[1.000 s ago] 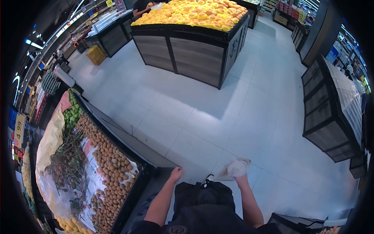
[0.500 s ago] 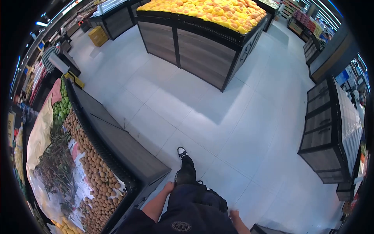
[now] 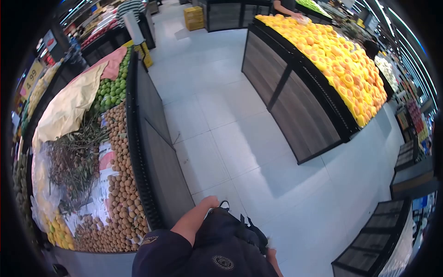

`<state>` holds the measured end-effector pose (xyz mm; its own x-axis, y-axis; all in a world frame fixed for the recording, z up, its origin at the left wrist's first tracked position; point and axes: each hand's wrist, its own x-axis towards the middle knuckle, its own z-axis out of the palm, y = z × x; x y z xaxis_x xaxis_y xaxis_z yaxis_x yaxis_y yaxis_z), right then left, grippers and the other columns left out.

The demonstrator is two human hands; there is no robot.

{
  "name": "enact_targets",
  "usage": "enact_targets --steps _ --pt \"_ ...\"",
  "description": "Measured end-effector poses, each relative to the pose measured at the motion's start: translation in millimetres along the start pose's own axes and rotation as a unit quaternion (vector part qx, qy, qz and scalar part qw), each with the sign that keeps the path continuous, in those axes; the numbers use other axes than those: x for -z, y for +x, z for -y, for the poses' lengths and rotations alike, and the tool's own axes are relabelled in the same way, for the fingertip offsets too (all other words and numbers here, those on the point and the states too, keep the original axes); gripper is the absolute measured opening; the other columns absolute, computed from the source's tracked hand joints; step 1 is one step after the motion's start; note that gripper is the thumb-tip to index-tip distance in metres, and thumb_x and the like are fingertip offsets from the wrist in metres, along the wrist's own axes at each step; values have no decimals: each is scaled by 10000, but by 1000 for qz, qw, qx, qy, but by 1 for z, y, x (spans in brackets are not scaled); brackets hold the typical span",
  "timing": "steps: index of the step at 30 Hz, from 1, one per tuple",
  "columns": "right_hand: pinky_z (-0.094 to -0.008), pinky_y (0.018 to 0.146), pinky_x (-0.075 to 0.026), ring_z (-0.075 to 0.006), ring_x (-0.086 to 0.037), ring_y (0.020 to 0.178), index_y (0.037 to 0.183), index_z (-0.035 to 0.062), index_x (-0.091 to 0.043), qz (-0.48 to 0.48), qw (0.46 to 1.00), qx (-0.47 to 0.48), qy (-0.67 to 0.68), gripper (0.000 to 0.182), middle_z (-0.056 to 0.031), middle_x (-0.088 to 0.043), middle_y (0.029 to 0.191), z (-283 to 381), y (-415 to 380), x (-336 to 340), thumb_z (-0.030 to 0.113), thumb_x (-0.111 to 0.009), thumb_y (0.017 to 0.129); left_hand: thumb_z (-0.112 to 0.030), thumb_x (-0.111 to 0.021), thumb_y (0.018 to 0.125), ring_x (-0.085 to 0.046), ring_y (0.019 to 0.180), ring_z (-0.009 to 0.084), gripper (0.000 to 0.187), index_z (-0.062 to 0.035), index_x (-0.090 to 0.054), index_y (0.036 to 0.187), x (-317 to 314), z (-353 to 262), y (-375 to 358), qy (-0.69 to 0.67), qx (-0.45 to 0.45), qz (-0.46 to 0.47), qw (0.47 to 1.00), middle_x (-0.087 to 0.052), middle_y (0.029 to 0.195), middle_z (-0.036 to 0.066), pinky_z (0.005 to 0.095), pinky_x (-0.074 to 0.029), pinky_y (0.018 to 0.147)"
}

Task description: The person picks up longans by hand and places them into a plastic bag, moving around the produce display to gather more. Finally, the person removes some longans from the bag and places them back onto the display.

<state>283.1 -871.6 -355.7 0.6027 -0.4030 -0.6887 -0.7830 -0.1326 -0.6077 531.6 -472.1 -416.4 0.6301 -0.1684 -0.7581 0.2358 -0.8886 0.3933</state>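
Observation:
My left hand (image 3: 210, 201) hangs in front of my thigh, near the dark side panel of the produce stand on my left; its fingers are hidden from above. By my right hip, my right hand (image 3: 271, 253) shows only in part and is smeared by motion. I see nothing in either hand. Closest on the left stand are round brown longans (image 3: 122, 184), with a heap of leafy twigs (image 3: 76, 159) beside them. Green limes (image 3: 110, 90) lie at the stand's far end, and yellow fruit (image 3: 60, 233) at its near corner.
A stand of orange fruit in yellow nets (image 3: 341, 64) rises ahead on the right. Pale floor tiles (image 3: 221, 147) run between the stands. A dark cabinet (image 3: 369, 240) stands at lower right. A yellow crate (image 3: 194, 18) and a person in stripes (image 3: 129, 10) are farther off.
My view has turned left and moved forward. The stands have shifted right in view, and another person's arm now shows at the orange fruit. My left hand has swung forward.

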Motion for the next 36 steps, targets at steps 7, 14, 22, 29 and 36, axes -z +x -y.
enact_targets --steps 7,14,22,29,36 --pt "-433 730 -522 -333 -650 892 1250 31 -578 11 985 41 -166 729 -200 -662 1021 76 203 -6 647 -356 928 -273 -521 836 -633 994 391 317 -28 -678 962 59 -51 18 -195 -95 -135 967 -677 992 220 440 -503 859" --pt "-342 614 -471 -188 -593 730 1040 100 -637 132 990 35 19 271 -54 -631 871 281 267 -45 345 -592 933 -257 -536 829 -604 1117 368 365 -11 -693 1049 21 38 -3 -194 235 -70 950 -637 1156 236 438 -473 941" --pt "-351 573 -443 -187 -553 690 1062 131 -606 261 934 136 -204 290 -31 -577 844 337 432 -65 380 -555 923 -319 -514 819 -624 1067 356 423 -19 -688 1061 38 -16 -1 -356 277 -194 871 -650 1119 231 441 -473 944" --pt "-424 699 -529 -335 -661 882 1235 85 -552 312 624 355 -623 399 -140 -661 1051 432 441 -124 306 -549 903 -365 -511 832 -602 1110 319 426 -56 -689 1064 55 -130 -18 -410 473 -307 717 -657 1128 188 515 -420 984" --pt "-430 685 -520 -327 -651 941 1261 72 -529 317 336 599 -654 400 -146 -642 1133 505 430 -252 205 -528 883 -360 -464 863 -586 1086 411 465 23 -677 1021 -117 -63 -64 -585 387 -284 654 -621 1141 276 450 -454 960"
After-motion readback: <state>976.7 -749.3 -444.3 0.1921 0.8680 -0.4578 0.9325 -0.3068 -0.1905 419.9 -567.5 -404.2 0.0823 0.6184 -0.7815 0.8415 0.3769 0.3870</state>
